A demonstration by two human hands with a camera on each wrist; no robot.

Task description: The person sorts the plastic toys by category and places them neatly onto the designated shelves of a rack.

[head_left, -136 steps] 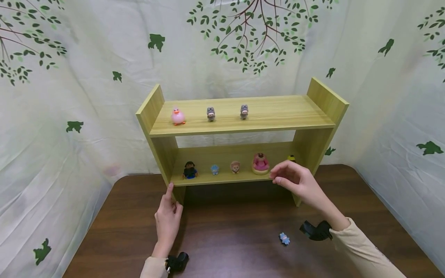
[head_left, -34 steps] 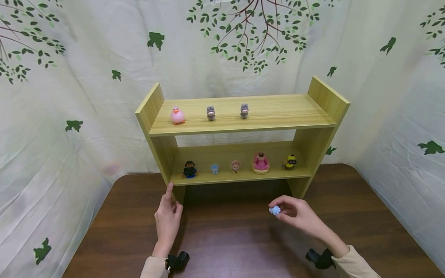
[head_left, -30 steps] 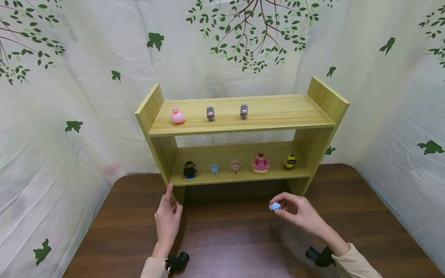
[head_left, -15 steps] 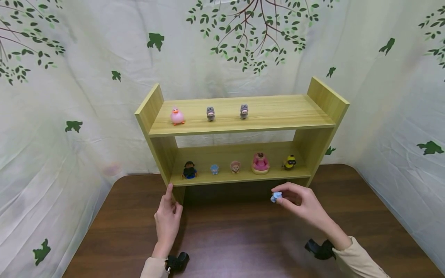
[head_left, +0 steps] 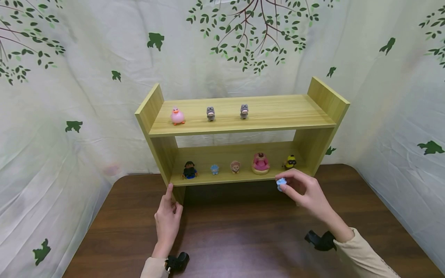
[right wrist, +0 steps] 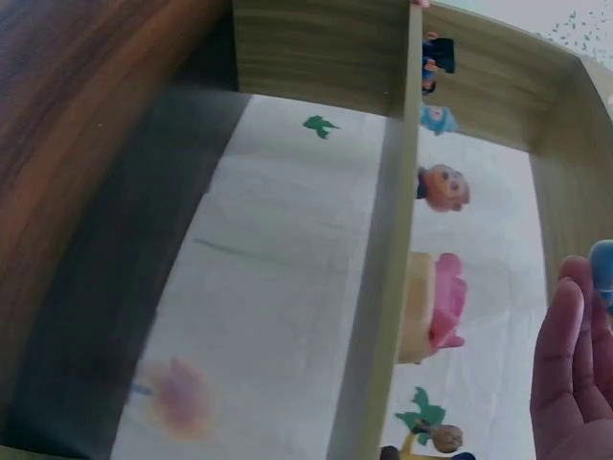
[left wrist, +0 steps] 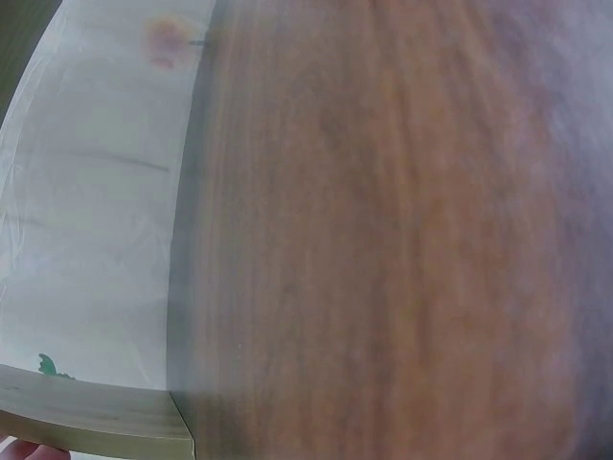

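Note:
A small light-blue figurine (head_left: 281,183) is pinched between the thumb and fingers of my right hand (head_left: 310,195), just in front of the lower shelf's right end. In the right wrist view the blue figurine (right wrist: 602,266) shows only partly at the right edge. My left hand (head_left: 167,218) touches the lower left front corner of the wooden shelf unit (head_left: 240,129) with its extended index finger. On the lower board stand a dark-haired figure (head_left: 189,170), a blue figurine (head_left: 214,169), a tan one (head_left: 235,166), a pink bear (head_left: 260,164) and a yellow figure (head_left: 290,161), whose base my right hand partly covers.
On the top board stand a pink duck (head_left: 177,116) and two grey figurines, one in the middle (head_left: 211,114) and one farther right (head_left: 244,111). The unit's raised side panels (head_left: 328,100) frame that board. Everything rests on a dark wooden table (head_left: 222,239) before a leaf-printed curtain (head_left: 104,46).
The blue figurine that lay on the table at the right is now in my right hand, which has risen toward the lower shelf. My left hand has stayed at the corner.

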